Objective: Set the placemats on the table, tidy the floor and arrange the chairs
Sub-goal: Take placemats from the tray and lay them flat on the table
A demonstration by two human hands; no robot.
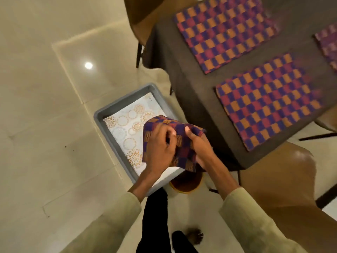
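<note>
Both hands meet over the floor, the left hand [160,148] and right hand [197,149] each clamped on a folded checkered placemat [179,143] of purple, red and orange, thumbs on top and the remaining fingers hidden beneath the cloth. Directly below and to the left of the hands sits a grey tray [116,106] on the tiled floor [45,125], holding a white mat with gold circular motifs [127,125] that the held cloth and the left wrist partly cover. Beyond and to the right of the hands, a dark table [189,84] carries two matching placemats laid flat, the farther one [224,31] and the nearer one [268,110]; a third [328,46] is cut off at the frame's right edge. Just under the right wrist a round yellow-rimmed object [186,185] is mostly hidden and hard to identify. A brown chair seat [284,179] lies right of the right forearm, another chair [144,19] beyond the table corner, both cropped.
</note>
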